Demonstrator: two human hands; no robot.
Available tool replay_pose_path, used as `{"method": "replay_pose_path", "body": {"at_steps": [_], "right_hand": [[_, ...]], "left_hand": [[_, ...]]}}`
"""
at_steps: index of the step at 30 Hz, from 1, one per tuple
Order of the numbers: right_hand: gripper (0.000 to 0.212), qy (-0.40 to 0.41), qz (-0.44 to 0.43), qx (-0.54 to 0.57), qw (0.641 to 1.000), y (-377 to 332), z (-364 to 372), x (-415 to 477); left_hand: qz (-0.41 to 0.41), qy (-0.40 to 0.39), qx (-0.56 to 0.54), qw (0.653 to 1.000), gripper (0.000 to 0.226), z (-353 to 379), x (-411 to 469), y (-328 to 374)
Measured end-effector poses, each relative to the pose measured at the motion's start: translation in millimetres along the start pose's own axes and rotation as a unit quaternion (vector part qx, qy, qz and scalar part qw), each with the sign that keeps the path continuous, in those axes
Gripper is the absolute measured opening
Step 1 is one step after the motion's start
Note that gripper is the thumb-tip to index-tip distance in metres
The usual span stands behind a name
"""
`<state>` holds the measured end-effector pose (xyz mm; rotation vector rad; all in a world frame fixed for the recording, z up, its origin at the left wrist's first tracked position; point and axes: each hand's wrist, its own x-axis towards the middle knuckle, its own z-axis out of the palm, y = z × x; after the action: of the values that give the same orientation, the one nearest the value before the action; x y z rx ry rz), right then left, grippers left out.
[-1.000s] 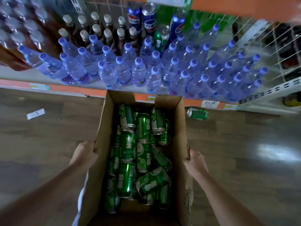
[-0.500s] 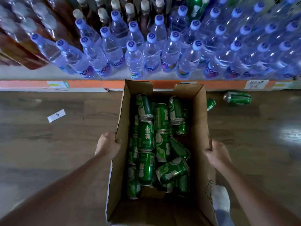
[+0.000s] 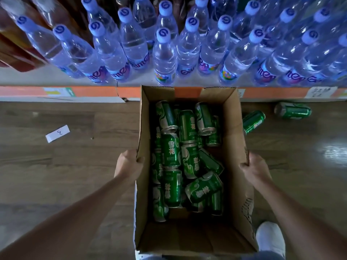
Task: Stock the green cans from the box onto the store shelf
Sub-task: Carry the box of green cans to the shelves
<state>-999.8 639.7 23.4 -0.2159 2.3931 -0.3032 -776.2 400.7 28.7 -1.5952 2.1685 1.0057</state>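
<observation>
While the green cans (image 3: 187, 156) lie jumbled on their sides in the open box (image 3: 232, 139), most lengthwise toward the shelf (image 3: 93, 91), the left hand (image 3: 128, 164) curls its fingers over the left wall and the right hand (image 3: 253, 167) grips the right wall. Water bottles (image 3: 165, 59) crowd the shelf just beyond; two loose cans (image 3: 253, 121) lie on the floor (image 3: 75, 166) right of the box.
</observation>
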Motion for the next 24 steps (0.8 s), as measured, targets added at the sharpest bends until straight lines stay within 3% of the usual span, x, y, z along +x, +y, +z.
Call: {"method": "replay_pose_path", "body": {"at_steps": [3,15,18,20,22,24], "right_hand": [[0.004,-0.001,-0.004,0.000,1.000,1.2,-1.6,-3.3],[0.011,0.018,0.014,-0.020,1.000,-4.8,15.0,-8.2],[0.031,-0.014,0.007,-0.046,0.999,-6.4,12.0,-9.5],[0.056,-0.052,0.011,-0.055,0.997,-11.5,11.7,-11.8],[0.084,-0.079,0.012,-0.059,0.995,-15.4,11.8,-15.3],[0.095,-0.074,-0.008,-0.108,0.991,-16.6,9.4,-22.4]], "left_hand": [[-0.005,-0.001,-0.014,1.000,0.019,0.2,0.0,-3.9],[-0.049,-0.006,-0.033,0.998,0.016,14.2,-2.8,-10.9],[-0.057,-0.018,-0.019,0.998,0.017,15.4,-2.7,-7.0],[-0.047,-0.039,-0.023,0.998,0.025,12.8,-2.5,-1.5],[-0.018,-0.054,-0.041,0.997,0.056,9.6,-4.2,2.9],[0.019,-0.045,-0.011,0.999,0.079,4.6,-10.4,8.1]]}}
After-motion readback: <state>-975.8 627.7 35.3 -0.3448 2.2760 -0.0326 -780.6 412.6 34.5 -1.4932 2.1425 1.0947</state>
